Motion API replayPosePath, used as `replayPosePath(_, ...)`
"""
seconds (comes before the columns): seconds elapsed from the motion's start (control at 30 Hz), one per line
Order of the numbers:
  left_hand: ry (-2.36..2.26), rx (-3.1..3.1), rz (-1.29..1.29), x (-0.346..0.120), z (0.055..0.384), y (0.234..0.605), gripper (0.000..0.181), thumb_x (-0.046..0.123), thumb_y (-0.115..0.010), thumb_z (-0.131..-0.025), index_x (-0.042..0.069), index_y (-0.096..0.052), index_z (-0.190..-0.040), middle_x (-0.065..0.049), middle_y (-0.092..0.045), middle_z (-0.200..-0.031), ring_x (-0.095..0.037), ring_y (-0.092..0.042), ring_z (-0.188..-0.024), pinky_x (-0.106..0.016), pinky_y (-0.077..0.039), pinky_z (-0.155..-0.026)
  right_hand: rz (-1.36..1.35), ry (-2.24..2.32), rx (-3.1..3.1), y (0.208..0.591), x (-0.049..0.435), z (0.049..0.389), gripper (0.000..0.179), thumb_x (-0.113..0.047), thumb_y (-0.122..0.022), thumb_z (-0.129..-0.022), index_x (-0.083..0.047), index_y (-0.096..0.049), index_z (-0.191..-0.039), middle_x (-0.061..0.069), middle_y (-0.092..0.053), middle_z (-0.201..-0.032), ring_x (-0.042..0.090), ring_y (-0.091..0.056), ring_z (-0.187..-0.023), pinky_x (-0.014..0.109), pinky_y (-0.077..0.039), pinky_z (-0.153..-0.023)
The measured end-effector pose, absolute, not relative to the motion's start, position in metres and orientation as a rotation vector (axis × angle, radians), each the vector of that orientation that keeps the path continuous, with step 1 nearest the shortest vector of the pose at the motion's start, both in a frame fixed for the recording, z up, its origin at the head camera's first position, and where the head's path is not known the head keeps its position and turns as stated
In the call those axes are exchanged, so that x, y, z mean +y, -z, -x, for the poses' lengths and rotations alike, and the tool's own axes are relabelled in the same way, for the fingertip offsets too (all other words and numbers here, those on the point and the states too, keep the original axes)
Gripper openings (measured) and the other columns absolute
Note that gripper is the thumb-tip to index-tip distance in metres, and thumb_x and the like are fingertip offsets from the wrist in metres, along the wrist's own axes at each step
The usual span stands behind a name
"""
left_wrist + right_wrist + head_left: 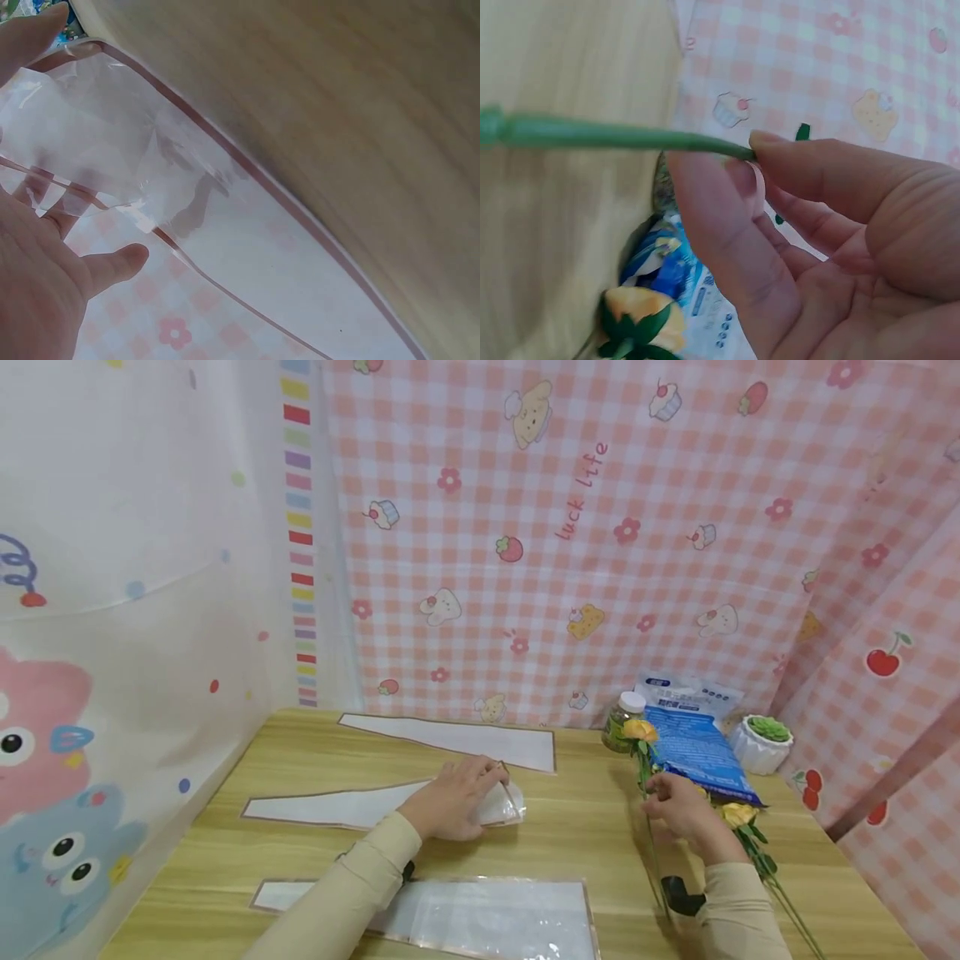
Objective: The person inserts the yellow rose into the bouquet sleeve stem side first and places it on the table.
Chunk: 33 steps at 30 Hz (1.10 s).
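Note:
My left hand grips the wide end of the middle flower sleeve, a long tapering white-and-clear film bag with a brown edge. In the left wrist view, the sleeve's clear film bulges, and some fingers show through it. My right hand pinches the thin green stem of a yellow artificial rose between thumb and forefinger. The rose's head points away from me, and its stem crosses the right wrist view. A second yellow rose lies to the right of that hand.
Other sleeves lie behind and in front of the middle one. At the back right stand a white-lidded jar, a blue-and-white packet and a white potted succulent. Pink checked cloth hangs behind the table.

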State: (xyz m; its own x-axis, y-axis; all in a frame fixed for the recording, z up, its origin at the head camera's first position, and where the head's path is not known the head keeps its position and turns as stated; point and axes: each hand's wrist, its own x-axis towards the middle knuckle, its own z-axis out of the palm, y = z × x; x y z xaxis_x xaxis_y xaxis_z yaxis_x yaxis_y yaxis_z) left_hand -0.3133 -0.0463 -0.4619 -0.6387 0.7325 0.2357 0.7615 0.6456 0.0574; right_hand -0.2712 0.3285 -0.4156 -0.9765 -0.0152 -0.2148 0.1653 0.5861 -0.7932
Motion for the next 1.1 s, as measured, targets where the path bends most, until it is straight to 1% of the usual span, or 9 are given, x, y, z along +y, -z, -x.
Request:
replayPosePath(0.07,0.22,-2.679,1.223,-0.046,0.313,0.462,0.076,0.039,-0.086,-0.076,0.023,-0.044,-0.138,-0.004,-0.046,-0.138,-0.023,-0.048,-0.128,-0.05,-0.049,-0.094,-0.133,1.36,2.621,0.412,0.325,0.272,0.037,-0.001,-0.054,-0.101,0.011,-0.042,-0.134,0.02,-0.055,-0.107,0.037,-0.06,-0.103,0.051,-0.059,-0.074)
replayPosePath(0.3,0.2,-2.703,1.234,-0.042,0.309,0.464,0.074,0.039,-0.085,-0.077,0.023,-0.045,-0.137,-0.002,-0.047,-0.137,-0.02,-0.048,-0.126,-0.048,-0.049,-0.094,-0.094,1.434,2.665,0.405,0.312,0.269,0.037,-0.002,-0.054,-0.101,0.01,-0.042,-0.135,0.017,-0.054,-0.1,0.029,-0.061,-0.092,0.049,-0.06,-0.074)
replayPosePath(0.4,0.201,-2.696,1.243,-0.041,0.308,0.464,0.073,0.04,-0.084,-0.078,0.024,-0.045,-0.137,-0.002,-0.047,-0.136,-0.02,-0.049,-0.125,-0.048,-0.05,-0.094,-0.058,1.469,2.691,0.402,0.306,0.268,0.04,-0.004,-0.054,-0.103,0.01,-0.04,-0.138,0.016,-0.052,-0.101,0.029,-0.06,-0.095,0.046,-0.06,-0.074)
replayPosePath(0.5,0.202,-2.689,1.243,-0.039,0.309,0.464,0.073,0.041,-0.084,-0.078,0.023,-0.044,-0.137,-0.002,-0.047,-0.136,-0.02,-0.05,-0.124,-0.049,-0.05,-0.094,-0.03,1.513,2.725,0.397,0.299,0.269,0.043,-0.008,-0.054,-0.104,0.009,-0.039,-0.141,0.015,-0.051,-0.104,0.03,-0.058,-0.101,0.042,-0.06,-0.074)
replayPosePath(0.63,0.194,-2.681,1.238,-0.039,0.312,0.464,0.075,0.041,-0.084,-0.078,0.023,-0.044,-0.138,-0.003,-0.047,-0.137,-0.02,-0.05,-0.125,-0.049,-0.051,-0.094,0.024,1.637,2.743,0.392,0.289,0.273,0.041,-0.009,-0.052,-0.104,0.006,-0.041,-0.14,0.015,-0.051,-0.108,0.031,-0.055,-0.107,0.043,-0.06,-0.077)
replayPosePath(0.73,0.199,-2.676,1.242,-0.039,0.313,0.465,0.075,0.041,-0.084,-0.078,0.023,-0.044,-0.139,-0.003,-0.047,-0.137,-0.02,-0.049,-0.125,-0.05,-0.051,-0.094,0.07,1.746,2.742,0.39,0.283,0.275,0.038,-0.01,-0.054,-0.104,0.003,-0.044,-0.139,0.014,-0.051,-0.109,0.027,-0.056,-0.103,0.042,-0.06,-0.078)
replayPosePath(0.9,0.203,-2.675,1.255,-0.037,0.312,0.462,0.075,0.042,-0.084,-0.078,0.024,-0.043,-0.138,-0.003,-0.047,-0.137,-0.021,-0.048,-0.128,-0.051,-0.051,-0.095,0.101,1.896,2.729,0.388,0.276,0.275,0.04,-0.01,-0.055,-0.104,0.003,-0.043,-0.14,0.011,-0.051,-0.108,0.016,-0.056,-0.095,0.033,-0.06,-0.074)
replayPosePath(0.97,0.202,-2.675,1.256,-0.036,0.312,0.461,0.075,0.042,-0.085,-0.078,0.024,-0.043,-0.137,-0.003,-0.047,-0.137,-0.021,-0.049,-0.128,-0.051,-0.051,-0.095,0.107,1.958,2.717,0.388,0.274,0.274,0.042,-0.01,-0.055,-0.104,0.003,-0.042,-0.141,0.011,-0.051,-0.108,0.015,-0.056,-0.094,0.032,-0.06,-0.074)
replayPosePath(1.1,0.213,-2.684,1.257,-0.035,0.311,0.459,0.074,0.042,-0.085,-0.078,0.024,-0.044,-0.137,-0.003,-0.048,-0.136,-0.021,-0.05,-0.126,-0.05,-0.051,-0.094,0.135,2.069,2.693,0.388,0.27,0.273,0.043,-0.01,-0.057,-0.103,0.004,-0.043,-0.142,0.01,-0.052,-0.107,0.013,-0.058,-0.095,0.033,-0.06,-0.075)
